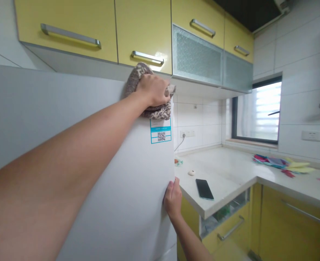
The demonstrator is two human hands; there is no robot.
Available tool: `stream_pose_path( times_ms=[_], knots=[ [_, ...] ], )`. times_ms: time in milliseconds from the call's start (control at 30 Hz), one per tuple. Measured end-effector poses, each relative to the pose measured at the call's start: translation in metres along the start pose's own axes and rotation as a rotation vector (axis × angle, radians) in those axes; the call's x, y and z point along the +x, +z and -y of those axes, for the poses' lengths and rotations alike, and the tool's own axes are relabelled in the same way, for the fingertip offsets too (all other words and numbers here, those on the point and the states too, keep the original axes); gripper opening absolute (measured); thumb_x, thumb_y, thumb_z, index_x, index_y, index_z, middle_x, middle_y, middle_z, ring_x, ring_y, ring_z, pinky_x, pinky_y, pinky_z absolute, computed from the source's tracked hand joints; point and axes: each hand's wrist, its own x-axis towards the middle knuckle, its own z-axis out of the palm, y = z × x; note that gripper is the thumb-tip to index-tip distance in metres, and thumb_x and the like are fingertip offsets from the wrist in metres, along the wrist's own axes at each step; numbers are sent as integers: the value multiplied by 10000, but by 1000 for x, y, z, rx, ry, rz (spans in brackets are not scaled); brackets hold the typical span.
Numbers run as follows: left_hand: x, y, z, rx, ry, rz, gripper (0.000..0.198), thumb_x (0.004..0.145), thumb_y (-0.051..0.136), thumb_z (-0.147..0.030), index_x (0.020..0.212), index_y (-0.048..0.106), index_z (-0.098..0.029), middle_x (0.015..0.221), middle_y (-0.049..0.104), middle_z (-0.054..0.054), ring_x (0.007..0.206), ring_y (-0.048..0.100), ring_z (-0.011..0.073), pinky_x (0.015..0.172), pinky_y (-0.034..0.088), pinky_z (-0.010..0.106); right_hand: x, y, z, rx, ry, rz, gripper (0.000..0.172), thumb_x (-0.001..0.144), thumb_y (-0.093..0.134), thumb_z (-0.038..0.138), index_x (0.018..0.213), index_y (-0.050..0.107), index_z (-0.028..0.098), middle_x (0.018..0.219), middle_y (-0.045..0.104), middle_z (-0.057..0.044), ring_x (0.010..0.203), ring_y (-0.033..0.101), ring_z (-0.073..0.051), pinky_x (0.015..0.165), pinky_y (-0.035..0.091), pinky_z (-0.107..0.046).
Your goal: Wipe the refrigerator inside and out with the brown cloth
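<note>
My left hand (pixel 153 90) is closed on a brown patterned cloth (pixel 160 111) and presses it against the top of a white refrigerator door (pixel 127 188), just above a blue QR-code sticker (pixel 160 131). The arm stretches up from the lower left. My right hand (pixel 173 197) grips the right edge of the same door lower down, fingers curled round the edge, beside the counter.
Yellow wall cabinets (pixel 143 29) with metal handles hang directly over the fridge. A white L-shaped counter (pixel 230 174) holds a black phone (pixel 204 189), a small white object (pixel 191 173) and colourful cloths (pixel 282 164). A lower drawer (pixel 225 221) stands slightly open. A window (pixel 258 112) lies beyond.
</note>
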Motion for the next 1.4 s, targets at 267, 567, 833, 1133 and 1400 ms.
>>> stream_pose_path(
  times_ms=[267, 567, 833, 1133, 1400],
  knots=[
    [-31, -3, 3, -14, 260, 39, 435, 855, 635, -486, 1228, 777, -312, 1227, 771, 43, 1224, 660, 340, 1088, 451, 512, 2, -3, 2, -11, 7, -22, 516, 1075, 237, 656, 1090, 524, 227, 913, 693, -101, 803, 664, -289, 761, 500, -416],
    [-91, 18, -33, -12, 618, 188, 271, 855, 652, -335, 1056, 790, -217, 1118, 814, 108, 1060, 743, 317, 860, 548, 441, 5, -10, 11, -29, -12, 7, 468, 1074, 256, 614, 1090, 529, 233, 894, 703, -91, 757, 664, -280, 738, 495, -405],
    [-96, 30, -32, -18, 688, 100, 356, 875, 693, -404, 1175, 728, -215, 1332, 756, 76, 1314, 656, 269, 1222, 413, 391, 4, -10, 11, -17, -27, 5, 460, 1080, 255, 626, 1052, 509, 244, 879, 696, -79, 766, 671, -277, 737, 509, -408],
    [-25, -6, 16, -55, 38, -114, 661, 892, 684, -559, 1438, 623, -191, 1534, 592, 101, 1338, 516, 278, 1080, 412, 440, 3, -2, -4, -4, -54, -10, 483, 1091, 250, 612, 1090, 538, 224, 919, 694, -91, 799, 681, -273, 746, 517, -408],
    [11, -32, 51, -16, -213, 60, 823, 730, 708, -789, 1179, 750, -101, 1280, 785, 64, 968, 504, 139, 972, 479, 336, 2, -3, -6, -21, -59, 13, 460, 1104, 235, 582, 1099, 528, 228, 894, 674, -68, 754, 658, -257, 725, 511, -398]
  ],
)
